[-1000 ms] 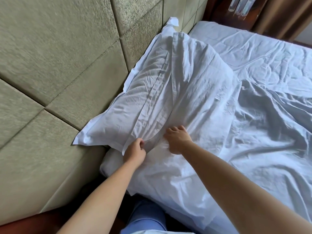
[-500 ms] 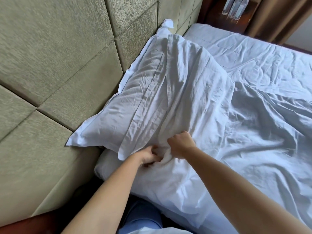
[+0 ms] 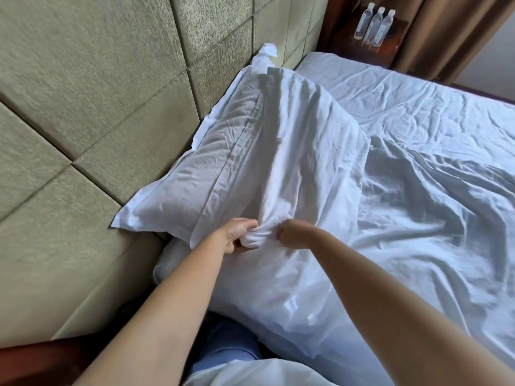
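**Two hands gathering a pillowcase at its near edge**

Nearest, at 6 o'clock of the view, blue trousers [image 3: 227, 349] are being shown between the forearms. Just beyond, a bunch of the white pillowcase [image 3: 281, 151] is being gripped by the left hand [image 3: 237, 236], with fingers and thumb curled round the gathered cloth. At that hand's 3 o'clock, the same bunch is being clutched by the right hand [image 3: 295, 234], which is closed in a fist on the fabric. The pillowcase is being propped against the padded headboard [image 3: 97, 112] at 10 o'clock and borne by a second pillow [image 3: 174, 261] beneath. At 3 o'clock, a crumpled sheet [image 3: 434, 196] is being spread over the bed. Farthest, at 1 o'clock, three water bottles [image 3: 374, 25] are being kept on a dark nightstand [image 3: 351, 48], beside a brown curtain [image 3: 451, 34].
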`<state>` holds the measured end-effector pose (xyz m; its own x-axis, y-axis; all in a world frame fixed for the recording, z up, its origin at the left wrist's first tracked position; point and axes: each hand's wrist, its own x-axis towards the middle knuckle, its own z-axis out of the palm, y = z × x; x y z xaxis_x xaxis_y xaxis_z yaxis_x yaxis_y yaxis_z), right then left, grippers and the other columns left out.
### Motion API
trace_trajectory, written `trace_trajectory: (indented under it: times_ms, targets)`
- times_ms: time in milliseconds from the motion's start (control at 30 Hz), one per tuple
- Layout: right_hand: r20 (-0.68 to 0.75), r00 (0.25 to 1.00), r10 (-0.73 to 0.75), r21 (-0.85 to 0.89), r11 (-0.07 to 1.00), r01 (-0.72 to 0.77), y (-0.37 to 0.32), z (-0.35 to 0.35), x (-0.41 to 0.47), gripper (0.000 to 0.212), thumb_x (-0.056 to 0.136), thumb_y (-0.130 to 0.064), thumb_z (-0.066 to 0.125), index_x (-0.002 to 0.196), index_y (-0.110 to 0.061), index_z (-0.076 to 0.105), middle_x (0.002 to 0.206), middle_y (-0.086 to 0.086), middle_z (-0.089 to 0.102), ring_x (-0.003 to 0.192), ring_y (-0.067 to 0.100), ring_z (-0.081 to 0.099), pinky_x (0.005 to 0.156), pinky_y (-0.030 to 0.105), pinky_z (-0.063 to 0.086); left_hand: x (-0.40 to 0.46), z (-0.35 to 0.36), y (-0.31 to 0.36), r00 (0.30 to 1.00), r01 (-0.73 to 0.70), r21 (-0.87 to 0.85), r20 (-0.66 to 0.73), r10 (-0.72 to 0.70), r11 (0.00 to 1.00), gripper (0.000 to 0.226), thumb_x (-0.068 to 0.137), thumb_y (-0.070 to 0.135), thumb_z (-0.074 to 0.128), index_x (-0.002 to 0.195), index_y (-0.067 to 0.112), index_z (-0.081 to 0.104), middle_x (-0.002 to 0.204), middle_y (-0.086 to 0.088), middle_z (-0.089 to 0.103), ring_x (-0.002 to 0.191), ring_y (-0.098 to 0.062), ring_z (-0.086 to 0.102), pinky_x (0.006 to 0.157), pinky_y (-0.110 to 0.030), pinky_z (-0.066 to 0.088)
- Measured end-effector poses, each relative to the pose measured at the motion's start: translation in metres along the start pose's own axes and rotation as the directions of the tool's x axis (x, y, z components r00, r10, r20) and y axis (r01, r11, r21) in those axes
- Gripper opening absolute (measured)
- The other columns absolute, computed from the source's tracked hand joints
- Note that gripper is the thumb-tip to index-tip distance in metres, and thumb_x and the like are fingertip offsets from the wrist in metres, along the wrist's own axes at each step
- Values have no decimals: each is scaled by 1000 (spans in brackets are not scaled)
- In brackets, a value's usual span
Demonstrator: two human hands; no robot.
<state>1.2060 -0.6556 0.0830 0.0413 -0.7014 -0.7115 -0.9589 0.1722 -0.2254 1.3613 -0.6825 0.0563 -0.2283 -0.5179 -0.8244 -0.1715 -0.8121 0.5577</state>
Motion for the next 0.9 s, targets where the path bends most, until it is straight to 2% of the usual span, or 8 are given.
trace_trajectory:
  times_ms: [200, 267, 333, 533, 667, 733, 800, 900]
  targets:
    - [-216, 973, -82, 244, 960, 135, -22, 17, 14, 47, 86, -14, 48, 133, -14, 45, 131, 12, 48, 120, 30, 50, 97, 32, 42, -29, -58, 31, 997, -71, 274, 51, 59, 959, 38, 85, 2, 61, 51, 17, 56, 55, 3, 45, 45, -7, 40, 42, -16, 27]
    - [-229, 966, -117, 262, 949, 177, -33, 15, 16, 60, 85, -13, 49, 142, -21, 33, 137, 10, 41, 124, 30, 47, 101, 34, 41, -40, -74, 46, 987, -110, 352, -75, 145, 930, 23, 78, 5, 73, 80, 24, 60, 81, 1, 53, 66, -11, 48, 51, -21, 30]
    - [-241, 960, -142, 244, 949, 201, -44, 15, 19, 69, 85, -13, 49, 148, -25, 23, 146, 6, 32, 127, 29, 45, 102, 35, 41, -40, -85, 55, 936, -123, 433, -249, 250, 893, 46, 74, 8, 77, 110, 24, 54, 103, 1, 52, 90, -18, 50, 62, -26, 36]
    - [-275, 954, -116, 154, 975, 163, -53, 15, 31, 62, 86, -9, 46, 145, -21, 30, 147, 2, 29, 129, 27, 40, 94, 38, 45, -27, -85, 60, 571, 151, 802, -548, 611, 578, 21, 79, 31, 63, 92, 15, 64, 101, -11, 67, 101, -33, 60, 85, -34, 42]
    - [-547, 837, 24, 227, 966, 121, -53, 5, 34, 60, 88, -7, 45, 144, -22, 29, 141, 2, 35, 121, 26, 46, 81, 34, 44, -23, -90, 54, 318, -164, 834, -462, 828, 528, 13, 78, 5, 58, 83, -4, 65, 98, -18, 63, 91, -39, 56, 68, -35, 37]
    - [-524, 849, 63, 251, 964, 83, -52, 1, 38, 59, 88, -8, 43, 144, -22, 29, 141, 3, 37, 120, 28, 47, 82, 34, 45, -15, -87, 38, 396, -158, 783, -507, 765, 601, 15, 79, -1, 52, 88, -6, 62, 103, -20, 60, 92, -40, 56, 67, -34, 35]
    - [-325, 945, 40, 168, 986, 16, -48, 2, 43, 51, 89, -11, 42, 139, -19, 38, 139, 6, 43, 123, 30, 47, 92, 38, 47, -7, -92, 25, 665, 139, 779, -531, 525, 611, 26, 80, 2, 53, 105, 1, 61, 111, -17, 61, 100, -37, 60, 74, -35, 45]
    - [-201, 978, 45, 111, 994, -23, -41, 10, 45, 46, 91, -13, 42, 137, -18, 44, 140, 5, 42, 128, 27, 42, 98, 39, 44, -8, -106, 32, 797, 449, 817, -549, 251, 361, 35, 81, 8, 56, 115, 7, 59, 119, -13, 62, 111, -33, 59, 84, -36, 49]
